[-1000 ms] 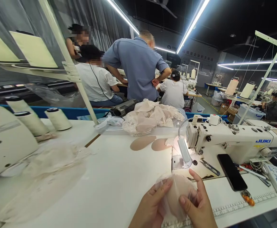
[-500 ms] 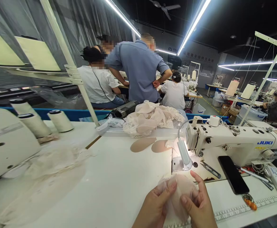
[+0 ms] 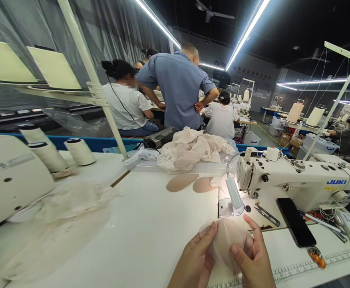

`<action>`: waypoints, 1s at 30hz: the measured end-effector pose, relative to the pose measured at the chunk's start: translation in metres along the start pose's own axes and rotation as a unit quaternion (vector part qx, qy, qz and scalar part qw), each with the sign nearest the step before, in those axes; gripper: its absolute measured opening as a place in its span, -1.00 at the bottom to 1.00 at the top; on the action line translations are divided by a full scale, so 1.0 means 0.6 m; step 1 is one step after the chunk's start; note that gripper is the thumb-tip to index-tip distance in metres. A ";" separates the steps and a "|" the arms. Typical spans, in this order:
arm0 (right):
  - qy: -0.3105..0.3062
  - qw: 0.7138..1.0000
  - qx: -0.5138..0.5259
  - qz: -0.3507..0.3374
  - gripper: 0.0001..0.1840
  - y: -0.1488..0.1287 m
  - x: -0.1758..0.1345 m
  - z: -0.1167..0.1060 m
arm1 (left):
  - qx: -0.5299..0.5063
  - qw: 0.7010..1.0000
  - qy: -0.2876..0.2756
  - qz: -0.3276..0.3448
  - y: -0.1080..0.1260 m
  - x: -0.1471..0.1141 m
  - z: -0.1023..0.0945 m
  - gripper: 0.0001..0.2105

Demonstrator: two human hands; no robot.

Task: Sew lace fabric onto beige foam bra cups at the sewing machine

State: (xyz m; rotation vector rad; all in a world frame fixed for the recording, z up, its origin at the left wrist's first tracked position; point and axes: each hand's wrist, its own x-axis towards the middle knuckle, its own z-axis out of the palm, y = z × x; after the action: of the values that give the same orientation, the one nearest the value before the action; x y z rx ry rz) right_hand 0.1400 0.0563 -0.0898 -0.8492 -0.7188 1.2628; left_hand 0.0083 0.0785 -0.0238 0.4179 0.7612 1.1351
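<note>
A piece of sheer pale beige fabric (image 3: 227, 244) is stretched between my two hands, just in front of the sewing machine. My left hand (image 3: 195, 254) pinches its left side, thumb on top. On the right side, my right hand (image 3: 251, 256) grips it with the thumb in front, while the index finger points up and away. Behind the fabric, the lit lamp (image 3: 233, 191) shines over the needle plate (image 3: 226, 207) of the white sewing machine (image 3: 297, 176). Two beige cut pieces (image 3: 181, 182) lie on the table beyond.
Thread snips (image 3: 267, 215), a black phone (image 3: 296, 222) and a ruler strip (image 3: 309, 264) lie at the right. Lacy fabric (image 3: 193, 148) is heaped in a clear tray behind. Sheer fabric (image 3: 64, 216) and thread cones (image 3: 79, 152) are at the left. Several people sit or stand beyond.
My left thumb has shifted slightly left and up on the fabric, which now looks flatter and more spread. Both hands still hold it. The view has shifted slightly.
</note>
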 end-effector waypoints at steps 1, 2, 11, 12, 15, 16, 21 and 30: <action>0.001 1.000 0.002 0.001 0.14 -0.001 0.001 0.000 | -0.002 1.000 0.000 -0.003 -0.001 0.001 -0.001 -0.55; 0.002 1.000 0.003 0.002 0.14 -0.001 0.001 0.000 | -0.004 1.000 -0.001 -0.005 -0.002 0.002 -0.001 -0.55; 0.007 1.000 -0.009 0.004 0.14 -0.007 -0.002 0.007 | 0.026 0.997 -0.071 -0.005 0.000 -0.007 0.008 -0.66; 0.006 1.000 -0.011 0.001 0.14 -0.006 -0.002 0.005 | 0.027 0.997 -0.072 -0.010 0.000 -0.005 0.009 -0.66; -0.010 0.999 -0.047 -0.005 0.11 -0.003 -0.004 -0.011 | 0.009 0.999 -0.041 -0.021 0.006 0.005 0.008 -0.66; -0.023 0.998 -0.066 -0.003 0.09 -0.003 -0.005 -0.019 | 0.003 0.999 -0.025 -0.021 0.012 0.008 0.008 -0.66; -0.120 0.981 -0.154 0.003 -0.08 -0.042 0.007 -0.054 | 0.111 0.988 -0.107 -0.024 0.061 0.004 0.001 -0.62; -0.323 0.534 -0.619 -0.476 -0.69 -0.104 0.174 -0.066 | 0.672 0.500 -0.464 0.290 0.089 0.108 -0.039 -0.68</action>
State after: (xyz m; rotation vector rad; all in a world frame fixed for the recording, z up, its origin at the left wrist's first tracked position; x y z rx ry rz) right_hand 0.2232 0.1475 -0.0562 -0.7511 -2.4347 -0.2524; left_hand -0.0300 0.1571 -0.0262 2.5623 0.3204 0.4222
